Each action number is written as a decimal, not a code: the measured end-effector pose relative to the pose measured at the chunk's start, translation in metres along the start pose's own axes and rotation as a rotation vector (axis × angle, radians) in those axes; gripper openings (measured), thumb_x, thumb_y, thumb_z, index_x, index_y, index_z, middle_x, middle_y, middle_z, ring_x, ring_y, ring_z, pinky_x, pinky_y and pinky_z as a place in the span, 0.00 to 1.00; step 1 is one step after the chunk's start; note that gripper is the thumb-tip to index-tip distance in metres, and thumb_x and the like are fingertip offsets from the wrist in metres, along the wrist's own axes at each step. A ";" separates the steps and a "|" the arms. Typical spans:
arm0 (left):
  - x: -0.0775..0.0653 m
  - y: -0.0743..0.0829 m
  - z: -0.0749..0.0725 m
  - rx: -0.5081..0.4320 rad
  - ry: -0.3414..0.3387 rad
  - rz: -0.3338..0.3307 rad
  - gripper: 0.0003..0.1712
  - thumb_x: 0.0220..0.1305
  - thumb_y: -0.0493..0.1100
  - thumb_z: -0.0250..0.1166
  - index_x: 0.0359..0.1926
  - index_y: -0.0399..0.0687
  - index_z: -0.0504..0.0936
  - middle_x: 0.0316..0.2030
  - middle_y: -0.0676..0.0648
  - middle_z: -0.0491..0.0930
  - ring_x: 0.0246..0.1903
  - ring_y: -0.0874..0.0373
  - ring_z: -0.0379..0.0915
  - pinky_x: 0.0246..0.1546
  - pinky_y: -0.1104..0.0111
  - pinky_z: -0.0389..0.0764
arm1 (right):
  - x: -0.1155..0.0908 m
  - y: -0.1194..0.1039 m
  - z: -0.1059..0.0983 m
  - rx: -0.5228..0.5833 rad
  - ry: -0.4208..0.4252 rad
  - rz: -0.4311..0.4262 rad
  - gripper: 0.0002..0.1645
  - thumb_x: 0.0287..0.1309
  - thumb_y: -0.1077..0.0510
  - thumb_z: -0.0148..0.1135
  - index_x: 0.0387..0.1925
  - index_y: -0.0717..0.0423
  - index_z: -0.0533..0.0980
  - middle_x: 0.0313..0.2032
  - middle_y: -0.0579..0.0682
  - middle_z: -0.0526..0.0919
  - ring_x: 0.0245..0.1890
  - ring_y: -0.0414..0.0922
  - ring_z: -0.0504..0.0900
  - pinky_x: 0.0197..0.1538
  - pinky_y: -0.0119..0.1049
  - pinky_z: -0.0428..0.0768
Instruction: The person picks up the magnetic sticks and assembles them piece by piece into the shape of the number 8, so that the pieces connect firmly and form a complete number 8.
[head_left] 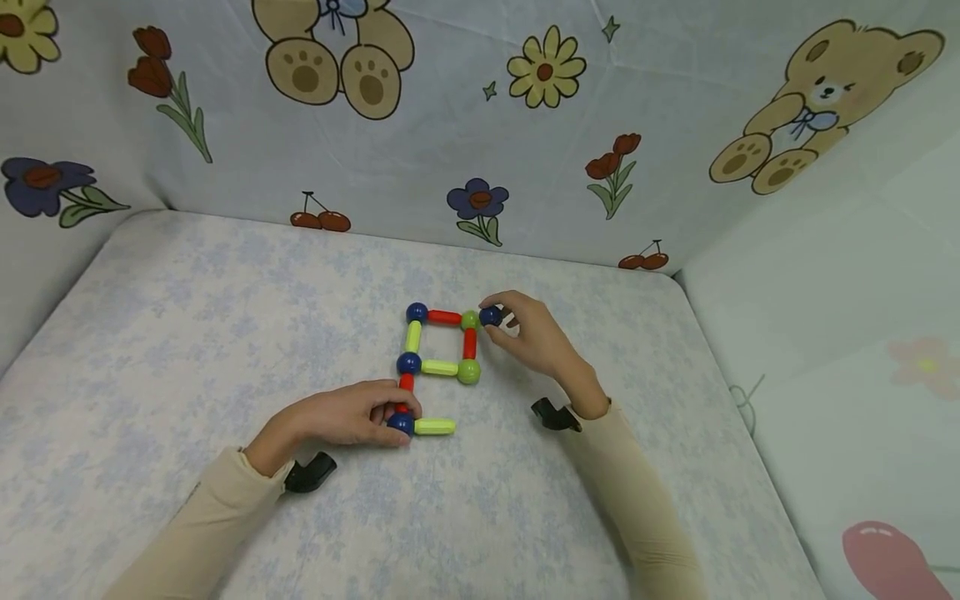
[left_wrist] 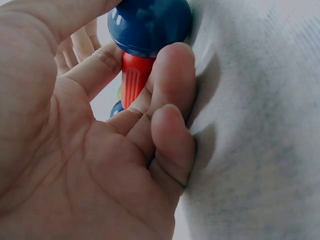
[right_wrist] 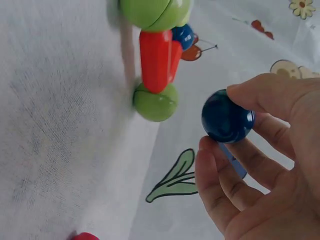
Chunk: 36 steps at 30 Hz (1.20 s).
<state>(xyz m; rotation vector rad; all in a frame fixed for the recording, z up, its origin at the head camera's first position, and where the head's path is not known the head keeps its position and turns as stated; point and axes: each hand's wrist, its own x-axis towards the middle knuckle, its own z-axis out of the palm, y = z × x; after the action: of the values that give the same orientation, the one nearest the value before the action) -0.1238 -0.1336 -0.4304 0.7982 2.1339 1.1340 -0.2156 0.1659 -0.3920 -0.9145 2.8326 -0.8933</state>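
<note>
A figure of magnetic rods and balls lies on the table: red rods [head_left: 445, 317], yellow-green rods [head_left: 439, 367], blue balls [head_left: 408, 363] and green balls [head_left: 468, 371]. Its upper part forms a square. My left hand [head_left: 341, 414] grips the bottom blue ball [left_wrist: 150, 25], thumb and fingers about it, at the foot of a red rod [left_wrist: 134, 80]. A yellow-green rod [head_left: 435, 427] sticks out rightward from that ball. My right hand [head_left: 536, 333] pinches a loose blue ball [right_wrist: 227, 117] between thumb and fingertips, beside the square's upper right green ball [head_left: 469, 319].
A pale floral cloth [head_left: 225, 333] covers the table. Behind stands a fabric wall [head_left: 420, 167] printed with bears and flowers, and a white panel [head_left: 840, 333] rises at the right. In the right wrist view, a red piece [right_wrist: 85, 236] shows at the bottom edge.
</note>
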 end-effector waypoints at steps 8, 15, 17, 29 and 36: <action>-0.002 0.000 0.000 -0.010 -0.017 0.019 0.17 0.66 0.51 0.69 0.52 0.52 0.81 0.35 0.49 0.70 0.29 0.60 0.65 0.30 0.72 0.68 | -0.033 -0.019 0.002 0.032 -0.125 -0.091 0.18 0.62 0.61 0.67 0.54 0.54 0.79 0.53 0.47 0.81 0.47 0.44 0.79 0.49 0.46 0.82; -0.001 0.000 -0.001 -0.002 -0.015 0.020 0.16 0.66 0.51 0.68 0.52 0.53 0.81 0.35 0.50 0.71 0.29 0.61 0.65 0.30 0.72 0.69 | -0.054 -0.031 0.009 -0.001 -0.345 -0.068 0.19 0.63 0.58 0.67 0.56 0.51 0.80 0.56 0.44 0.81 0.55 0.42 0.78 0.59 0.42 0.78; -0.001 -0.001 -0.001 0.003 -0.013 0.022 0.16 0.66 0.51 0.68 0.52 0.53 0.82 0.35 0.50 0.71 0.29 0.61 0.66 0.30 0.72 0.69 | -0.056 -0.033 0.010 -0.004 -0.397 -0.065 0.21 0.63 0.57 0.68 0.57 0.52 0.79 0.57 0.45 0.81 0.55 0.42 0.79 0.60 0.42 0.77; 0.001 0.000 -0.003 0.001 -0.004 0.030 0.17 0.66 0.52 0.68 0.53 0.53 0.82 0.35 0.50 0.71 0.29 0.60 0.66 0.30 0.71 0.69 | -0.058 -0.038 0.022 -0.001 -0.502 -0.113 0.17 0.62 0.58 0.69 0.52 0.50 0.79 0.49 0.41 0.82 0.46 0.36 0.77 0.56 0.35 0.78; 0.000 -0.002 -0.002 0.010 -0.008 0.031 0.17 0.66 0.52 0.68 0.53 0.52 0.82 0.35 0.50 0.71 0.30 0.60 0.66 0.30 0.72 0.69 | -0.058 -0.041 0.027 0.049 -0.527 -0.122 0.19 0.61 0.57 0.70 0.53 0.51 0.79 0.48 0.41 0.81 0.44 0.36 0.78 0.53 0.32 0.78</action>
<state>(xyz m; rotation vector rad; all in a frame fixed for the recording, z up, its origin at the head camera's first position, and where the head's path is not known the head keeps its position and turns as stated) -0.1257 -0.1354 -0.4316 0.8418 2.1290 1.1345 -0.1401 0.1567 -0.4001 -1.1279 2.3187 -0.6102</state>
